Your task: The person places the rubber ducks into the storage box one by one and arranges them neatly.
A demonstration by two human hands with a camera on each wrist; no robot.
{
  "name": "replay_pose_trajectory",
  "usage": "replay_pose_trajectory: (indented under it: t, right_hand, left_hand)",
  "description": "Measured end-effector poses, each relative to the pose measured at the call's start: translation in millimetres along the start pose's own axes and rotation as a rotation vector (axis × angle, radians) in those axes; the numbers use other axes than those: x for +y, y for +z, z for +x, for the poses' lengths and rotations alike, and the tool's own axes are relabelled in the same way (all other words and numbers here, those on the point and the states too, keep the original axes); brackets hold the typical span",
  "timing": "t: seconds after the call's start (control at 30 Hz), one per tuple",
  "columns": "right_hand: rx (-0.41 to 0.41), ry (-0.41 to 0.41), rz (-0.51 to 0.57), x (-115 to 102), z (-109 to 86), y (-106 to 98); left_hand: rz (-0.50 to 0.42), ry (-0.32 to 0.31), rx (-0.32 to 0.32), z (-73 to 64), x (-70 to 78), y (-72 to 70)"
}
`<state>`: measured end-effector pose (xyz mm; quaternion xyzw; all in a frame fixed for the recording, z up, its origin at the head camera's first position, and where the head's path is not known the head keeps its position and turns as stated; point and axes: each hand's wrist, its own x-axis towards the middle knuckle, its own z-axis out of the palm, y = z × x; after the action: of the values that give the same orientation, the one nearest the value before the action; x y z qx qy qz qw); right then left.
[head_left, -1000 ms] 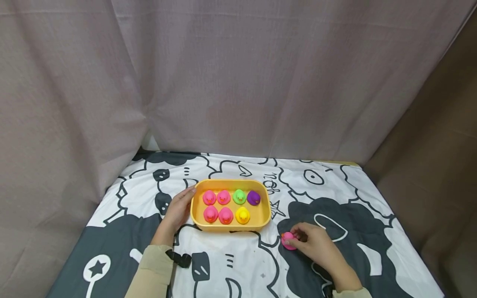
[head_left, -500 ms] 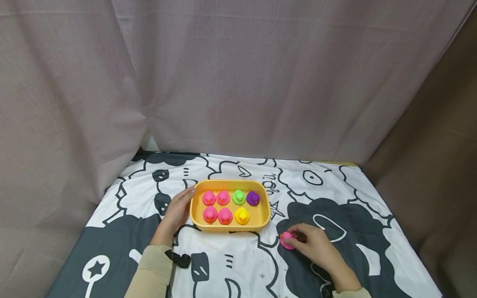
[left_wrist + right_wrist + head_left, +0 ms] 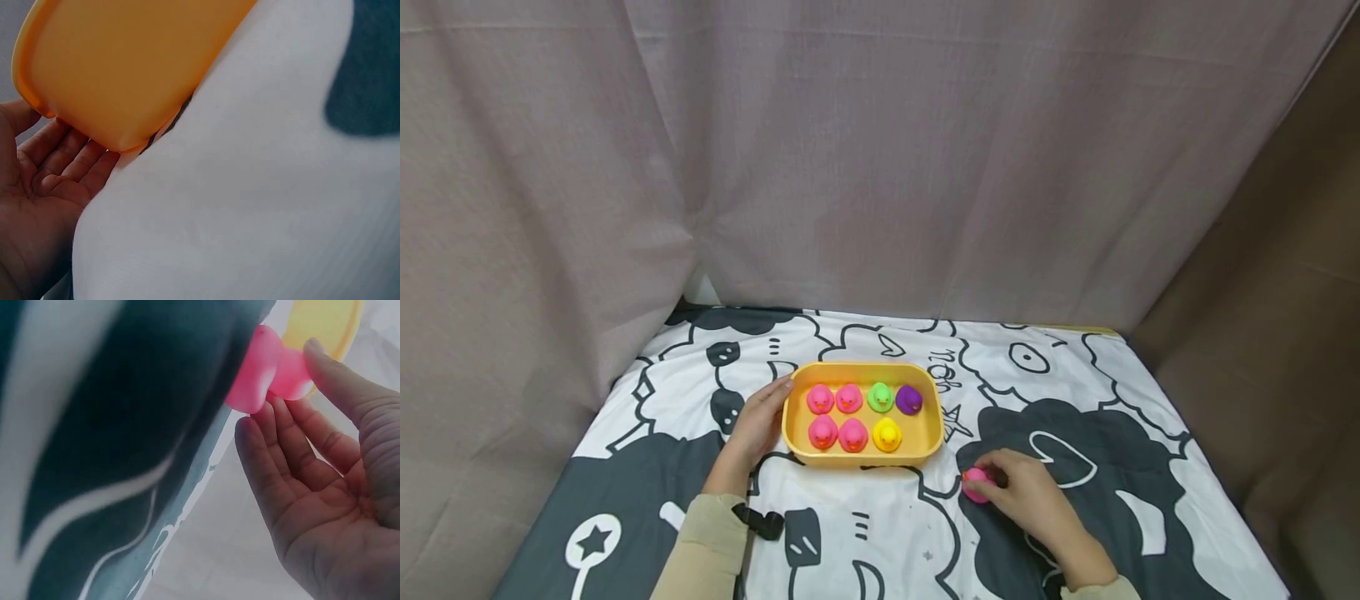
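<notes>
At the left end of a yellow tray (image 3: 865,460), my left hand (image 3: 762,425) holds the wall; in the left wrist view its fingers (image 3: 75,153) lie against the tray's end and the thumb is at the rim. Pink, green, purple and yellow rubber ducks stand in two rows in the tray, among them a green duck (image 3: 881,397), a purple duck (image 3: 909,400) and a yellow duck (image 3: 887,435). To the right and nearer me, my right hand (image 3: 1026,493) pinches a pink rubber duck (image 3: 976,485) between thumb and fingers, low over the dark print. The hand covers part of this duck.
A black-and-white patterned cloth (image 3: 850,542) covers the table. Grey-brown curtains (image 3: 880,167) hang behind it and along both sides. In the tray's front row, bare yellow floor shows right of the yellow duck.
My right forearm has shifted slightly left, with the pink duck staying almost in place. The left hand, the tray and its ducks hold still.
</notes>
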<state>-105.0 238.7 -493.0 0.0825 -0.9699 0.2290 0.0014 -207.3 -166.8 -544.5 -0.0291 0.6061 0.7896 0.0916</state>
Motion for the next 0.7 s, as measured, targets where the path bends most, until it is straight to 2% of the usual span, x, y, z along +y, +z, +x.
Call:
replay_pose_trajectory:
  t: [0.17, 0.47, 0.7]
  right_hand:
    - [-0.026, -0.032, 0.084, 6, 4.8, -9]
    - [-0.070, -0.144, 0.235, 21, 25.3, -26]
    - [-0.044, -0.223, 0.283, 24, 42.0, -35]
  left_hand:
    - [0.002, -0.005, 0.000, 1.0, -0.4, -1.2]
    - [0.007, 0.005, -0.006, 0.5, 1.1, -2.1]
    - [-0.009, 0.017, -0.027, -0.6, 0.1, -1.2]
